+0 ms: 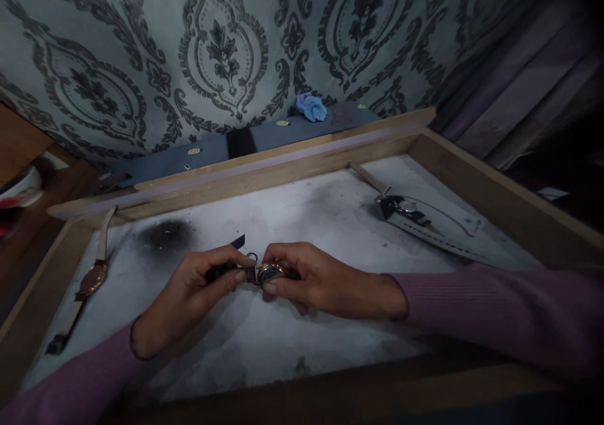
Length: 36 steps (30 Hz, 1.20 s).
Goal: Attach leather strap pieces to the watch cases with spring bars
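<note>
Near the middle of the wooden-rimmed tray [221, 172], a wristwatch [270, 274] with a round, shiny case and dark strap is held between both hands. My right hand [314, 279] pinches the round case from the right side. On the left, the fingers of my left hand [202, 286] are closed on the dark strap beside the case, and a dark strap end sticks up behind them. Part of the watch is hidden by the fingers of both hands.
A watch with a light strap [93, 279] lies at the tray's left. More watches [408, 208] lie at its right. Behind the rim are a blue-grey surface [212, 149] and a crumpled blue cloth [311, 107]. A bowl [23, 186] stands far left.
</note>
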### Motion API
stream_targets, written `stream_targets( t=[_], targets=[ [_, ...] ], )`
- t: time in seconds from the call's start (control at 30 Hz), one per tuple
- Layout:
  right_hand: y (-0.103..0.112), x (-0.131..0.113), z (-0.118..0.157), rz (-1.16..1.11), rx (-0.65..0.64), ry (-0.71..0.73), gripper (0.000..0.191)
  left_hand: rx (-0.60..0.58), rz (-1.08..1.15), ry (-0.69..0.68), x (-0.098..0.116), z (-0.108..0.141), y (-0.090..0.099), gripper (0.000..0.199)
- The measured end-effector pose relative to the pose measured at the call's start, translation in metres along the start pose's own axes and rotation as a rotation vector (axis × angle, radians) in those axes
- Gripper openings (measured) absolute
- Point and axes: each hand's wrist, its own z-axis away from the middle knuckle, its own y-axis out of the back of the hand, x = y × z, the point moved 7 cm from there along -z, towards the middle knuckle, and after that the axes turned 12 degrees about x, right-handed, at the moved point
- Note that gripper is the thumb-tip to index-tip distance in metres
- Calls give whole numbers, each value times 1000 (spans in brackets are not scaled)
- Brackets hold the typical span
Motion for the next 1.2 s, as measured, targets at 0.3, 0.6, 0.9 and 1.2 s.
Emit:
stream_targets(
  t=[0.3,0.6,0.9,1.2],
  targets=[
    [1,-2,0,21,24,14,5,-1,115,142,-11,-2,-3,15],
    [0,-3,0,31,28,3,5,-7,106,139,-11,0,-3,15],
    [1,-2,0,38,26,8,5,-28,55,114,-8,0,-3,16],
    [0,-1,0,38,12,4,5,-6,31,102,-8,-2,-1,17]
  ],
)
